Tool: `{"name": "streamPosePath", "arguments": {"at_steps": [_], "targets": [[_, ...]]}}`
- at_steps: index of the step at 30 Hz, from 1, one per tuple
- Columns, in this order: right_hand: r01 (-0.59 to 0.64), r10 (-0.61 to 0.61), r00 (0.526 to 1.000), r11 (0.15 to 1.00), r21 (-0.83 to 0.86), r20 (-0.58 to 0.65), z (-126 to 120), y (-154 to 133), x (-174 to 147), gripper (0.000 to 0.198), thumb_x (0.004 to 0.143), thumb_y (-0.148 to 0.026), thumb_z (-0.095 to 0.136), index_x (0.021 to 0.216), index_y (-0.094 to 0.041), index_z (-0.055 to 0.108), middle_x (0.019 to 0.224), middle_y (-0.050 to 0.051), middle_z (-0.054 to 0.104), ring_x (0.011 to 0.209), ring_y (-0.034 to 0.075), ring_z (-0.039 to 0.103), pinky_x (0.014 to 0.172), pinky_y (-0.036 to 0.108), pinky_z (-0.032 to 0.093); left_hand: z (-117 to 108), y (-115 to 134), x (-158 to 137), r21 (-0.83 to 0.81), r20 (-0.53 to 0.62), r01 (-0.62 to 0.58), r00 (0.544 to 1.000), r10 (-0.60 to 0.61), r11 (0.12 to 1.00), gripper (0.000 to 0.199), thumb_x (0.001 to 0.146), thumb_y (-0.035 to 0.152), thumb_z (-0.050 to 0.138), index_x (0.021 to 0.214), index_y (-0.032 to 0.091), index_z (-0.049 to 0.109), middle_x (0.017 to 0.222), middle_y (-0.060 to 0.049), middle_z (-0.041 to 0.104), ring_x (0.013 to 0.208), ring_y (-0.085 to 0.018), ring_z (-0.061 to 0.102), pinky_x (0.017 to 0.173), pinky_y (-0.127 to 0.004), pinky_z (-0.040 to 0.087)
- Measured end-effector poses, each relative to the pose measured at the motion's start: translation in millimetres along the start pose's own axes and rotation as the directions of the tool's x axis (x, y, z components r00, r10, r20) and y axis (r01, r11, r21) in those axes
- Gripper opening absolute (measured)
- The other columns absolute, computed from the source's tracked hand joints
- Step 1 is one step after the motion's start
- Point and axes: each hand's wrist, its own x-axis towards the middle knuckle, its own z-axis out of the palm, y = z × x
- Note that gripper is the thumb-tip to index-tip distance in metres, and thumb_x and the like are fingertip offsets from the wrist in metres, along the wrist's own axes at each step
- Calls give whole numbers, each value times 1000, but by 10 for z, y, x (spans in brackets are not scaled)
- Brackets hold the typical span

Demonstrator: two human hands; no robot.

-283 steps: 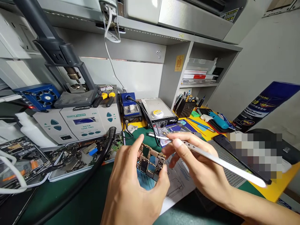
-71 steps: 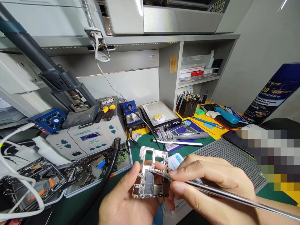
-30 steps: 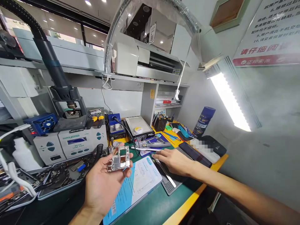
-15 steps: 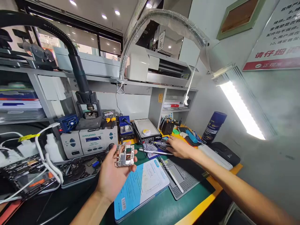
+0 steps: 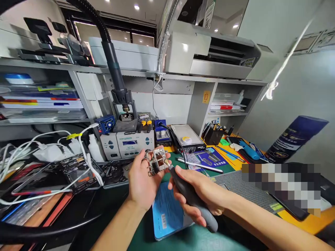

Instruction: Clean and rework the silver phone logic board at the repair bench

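On the raised palm and fingers of my left hand point(image 5: 141, 186) rests a small phone circuit board point(image 5: 158, 153), with silver shields and cut-out openings. My right hand point(image 5: 202, 184) wraps around a thick dark grey handle tool point(image 5: 187, 190) that has a narrow metal tip. This tip is at the board's right edge; whether it touches I cannot tell. Below both hands lies a blue and white booklet point(image 5: 164, 205) on the green mat point(image 5: 138, 226).
A grey perforated mat point(image 5: 243, 184) lies to the right, with a white stick-like tool point(image 5: 200, 165) behind it. The grey soldering station point(image 5: 131, 145) stands at the back left, beside tangled white cables point(image 5: 90, 167). A spray can point(image 5: 293, 139) stands at the right.
My right hand has come back from the desk's far side, now holding the grey-handled tool at the board. The board has stayed in my left hand. The view has shifted closer and rightward.
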Motion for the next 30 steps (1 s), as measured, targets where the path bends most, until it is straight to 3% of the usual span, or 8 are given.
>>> {"name": "streamPosePath", "arguments": {"at_steps": [7,13,16,23,27,30], "targets": [[-63,71,991,995,73,-110,-18,253,-128,48,98,-58,27,96,-17,52,66,-2,54,34,6,47,32,15,38,53,-69,-84,-65,13,-28,999,29,997,45,88,41,43,97,6,71,89,-17,72,79,-29,69,70,-44,57],[-128,86,979,965,-229,-184,65,147,-233,47,101,-55,30,79,-17,48,47,-8,43,33,2,34,34,10,28,68,-105,-122,-44,-42,52,998,-54,998,46,86,42,40,99,11,72,85,-14,72,80,-30,70,70,-46,58],[-142,86,978,944,-299,-191,84,145,-243,46,99,-58,34,83,-18,49,47,-9,42,32,2,31,33,11,27,77,-97,-132,-16,-74,70,995,-71,997,48,86,43,39,101,11,72,85,-14,73,78,-30,70,68,-45,58],[-152,80,979,903,-402,-189,40,190,-304,51,96,-62,37,116,-19,55,57,-6,47,44,7,37,44,15,40,93,-68,-149,-18,-93,112,989,-113,994,54,87,46,34,86,10,74,82,-16,74,71,-27,70,67,-40,58],[-23,-73,981,877,-479,-181,27,136,-334,60,85,-68,55,118,-18,59,78,3,59,73,14,55,70,22,51,69,-78,-136,-44,-58,132,989,-135,990,54,87,45,33,91,9,74,85,-17,74,76,-28,71,69,-41,58],[-41,-56,979,888,-458,-197,9,172,-340,59,84,-70,55,111,-18,60,76,3,57,67,14,52,63,22,50,55,-77,-142,-66,-57,122,990,-125,990,53,87,43,35,93,8,73,87,-18,74,79,-29,71,70,-42,58]]}}
